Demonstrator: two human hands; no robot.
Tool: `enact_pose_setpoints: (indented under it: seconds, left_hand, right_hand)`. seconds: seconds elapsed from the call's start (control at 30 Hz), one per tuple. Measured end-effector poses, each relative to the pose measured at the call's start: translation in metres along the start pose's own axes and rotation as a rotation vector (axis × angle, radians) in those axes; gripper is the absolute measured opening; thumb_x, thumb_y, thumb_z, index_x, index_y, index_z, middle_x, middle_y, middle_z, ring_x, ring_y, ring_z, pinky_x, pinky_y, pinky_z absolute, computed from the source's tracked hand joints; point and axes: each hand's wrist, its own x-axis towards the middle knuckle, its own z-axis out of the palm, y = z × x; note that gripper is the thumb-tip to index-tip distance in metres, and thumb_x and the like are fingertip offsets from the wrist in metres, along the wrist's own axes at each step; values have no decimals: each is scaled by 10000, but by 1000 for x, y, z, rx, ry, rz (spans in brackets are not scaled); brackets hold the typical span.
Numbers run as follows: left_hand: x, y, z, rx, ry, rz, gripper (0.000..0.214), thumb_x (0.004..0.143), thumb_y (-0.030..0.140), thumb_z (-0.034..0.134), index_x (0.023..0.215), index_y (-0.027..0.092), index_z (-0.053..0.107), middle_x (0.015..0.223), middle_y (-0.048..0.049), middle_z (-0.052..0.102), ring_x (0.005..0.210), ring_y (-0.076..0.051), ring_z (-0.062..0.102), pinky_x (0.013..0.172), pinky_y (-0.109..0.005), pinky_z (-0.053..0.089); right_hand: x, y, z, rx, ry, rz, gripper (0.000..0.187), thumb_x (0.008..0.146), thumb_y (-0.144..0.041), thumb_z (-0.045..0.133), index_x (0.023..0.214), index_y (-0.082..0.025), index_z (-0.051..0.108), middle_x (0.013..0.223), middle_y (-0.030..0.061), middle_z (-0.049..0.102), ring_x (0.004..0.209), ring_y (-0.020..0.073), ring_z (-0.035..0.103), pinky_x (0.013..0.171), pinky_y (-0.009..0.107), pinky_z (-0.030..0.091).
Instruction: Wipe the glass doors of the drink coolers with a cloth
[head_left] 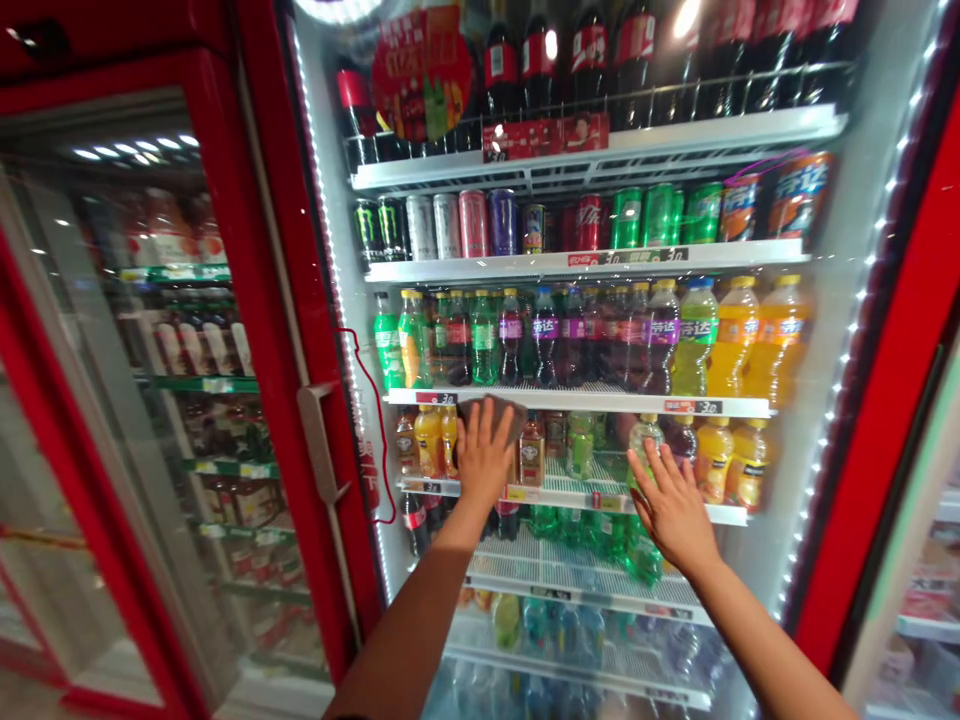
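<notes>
My left hand (484,455) presses a dark grey-brown cloth (517,418) against the glass door of an upright drinks fridge. Its fingers are spread over the cloth, in front of the shelf edge with price tags. To the right, my right hand (675,510) is open, with fingers apart and the palm toward the glass; it seems to rest on the pane. Behind it stand a clear bottle (646,432) and orange juice bottles (714,460). Juice bottles (428,440) also stand behind the glass left of the cloth.
Shelves of soda bottles (546,335) and cans (472,225) fill the fridge behind the glass. A red frame with a long door handle (319,445) runs down the left. Beyond it is a second red-framed fridge (214,130). Shelves of packaged goods (934,580) stand at the far right.
</notes>
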Motion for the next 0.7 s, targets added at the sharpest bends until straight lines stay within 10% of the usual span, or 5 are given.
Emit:
enact_pose_setpoints:
  seconds: [0.13,0.33,0.57,0.7]
  left_hand:
    - [-9,-14,-1,30,54,-229,768,951,301,601,1616,211,229,1693,-174,112,1569,-353,88,1236,-629,216]
    - [-26,-13,1,27,-172,337,818,887,377,706,1583,399,277,1683,-40,256,1568,-285,169,1269,-593,158]
    - [4,-77,-21,93,79,-193,741,962,292,590,1612,227,242,1688,-168,176,1570,-333,119,1231,-591,269]
    - [-46,-88,-6,95,13,-38,777,929,312,649,1604,276,266,1684,-151,207,1561,-356,143,1221,-623,270]
  right_hand:
    - [3,-15,-9,-4,11,34,882,954,-265,551,1636,-294,-7,1708,76,59,1555,367,174,1176,665,295]
    - [38,-78,-15,41,27,-156,908,903,-76,481,1634,-208,-42,1699,102,110,1570,310,130,1221,604,271]
    - [83,-127,9,92,49,-285,816,918,-40,429,1637,-200,77,1679,101,219,1563,267,180,1237,550,268]
    - [87,-135,30,90,20,-272,721,966,-148,484,1618,-302,217,1674,69,249,1537,260,274,1248,546,204]
